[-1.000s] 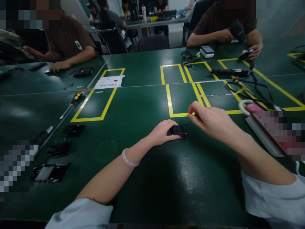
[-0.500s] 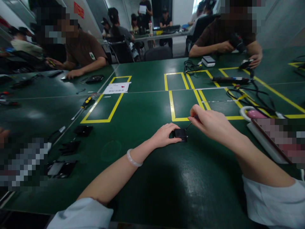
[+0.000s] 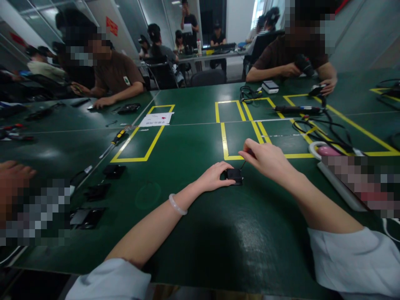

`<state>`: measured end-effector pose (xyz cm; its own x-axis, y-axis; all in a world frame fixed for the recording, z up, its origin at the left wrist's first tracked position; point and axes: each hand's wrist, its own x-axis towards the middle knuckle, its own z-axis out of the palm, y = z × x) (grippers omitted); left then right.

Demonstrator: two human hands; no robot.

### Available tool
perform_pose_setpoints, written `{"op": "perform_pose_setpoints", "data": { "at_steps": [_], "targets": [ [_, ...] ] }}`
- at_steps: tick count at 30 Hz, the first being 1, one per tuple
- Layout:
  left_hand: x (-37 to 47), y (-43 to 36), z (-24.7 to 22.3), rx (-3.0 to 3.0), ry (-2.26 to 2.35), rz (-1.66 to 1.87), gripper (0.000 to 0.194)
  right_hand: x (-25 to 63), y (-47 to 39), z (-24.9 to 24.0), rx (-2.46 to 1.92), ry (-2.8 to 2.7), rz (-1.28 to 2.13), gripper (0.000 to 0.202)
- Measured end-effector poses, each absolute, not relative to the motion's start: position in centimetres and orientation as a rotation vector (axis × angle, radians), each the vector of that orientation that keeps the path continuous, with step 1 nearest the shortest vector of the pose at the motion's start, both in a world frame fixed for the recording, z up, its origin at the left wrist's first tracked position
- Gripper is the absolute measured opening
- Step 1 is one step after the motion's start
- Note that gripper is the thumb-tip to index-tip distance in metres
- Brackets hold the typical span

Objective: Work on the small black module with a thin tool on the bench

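A small black block-like part (image 3: pixel 235 176) lies on the green table (image 3: pixel 187 146) near the middle of the view. The thumb and fingers of my left hand (image 3: pixel 213 176) close round its left side. Above and to the right of it, my right hand (image 3: pixel 264 158) pinches a thin dark tool (image 3: pixel 243 165), which slants down to the part's upper right edge. The tool's handle is mostly hidden inside my right fingers, and its tip is too small to make out.
On the left are several black parts (image 3: pixel 87 217) and a yellow-black screwdriver (image 3: pixel 118 136). A white paper (image 3: pixel 156 119) lies beyond. At right are black cables (image 3: pixel 333 125), a tape roll (image 3: pixel 315 150) and a tablet-like object (image 3: pixel 343 187). Two people work across the table; another person's hand (image 3: pixel 15 179) is at far left.
The camera view has shifted slightly. My right hand has moved a little left, and the tool stands steeper against the part. Another person's hand shows more at the left edge.
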<state>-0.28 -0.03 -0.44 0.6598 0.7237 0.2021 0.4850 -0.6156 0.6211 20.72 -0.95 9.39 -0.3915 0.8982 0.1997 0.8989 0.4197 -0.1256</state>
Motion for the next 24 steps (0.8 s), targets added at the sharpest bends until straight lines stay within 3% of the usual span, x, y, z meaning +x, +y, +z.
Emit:
{"op": "perform_pose_setpoints", "data": {
  "at_steps": [24],
  "targets": [
    [-0.7, 0.0, -0.1, 2.346, 0.938, 0.574, 0.041, 19.7, -1.8, 10.2, -1.737, -2.498, -0.134, 0.032]
  ]
}}
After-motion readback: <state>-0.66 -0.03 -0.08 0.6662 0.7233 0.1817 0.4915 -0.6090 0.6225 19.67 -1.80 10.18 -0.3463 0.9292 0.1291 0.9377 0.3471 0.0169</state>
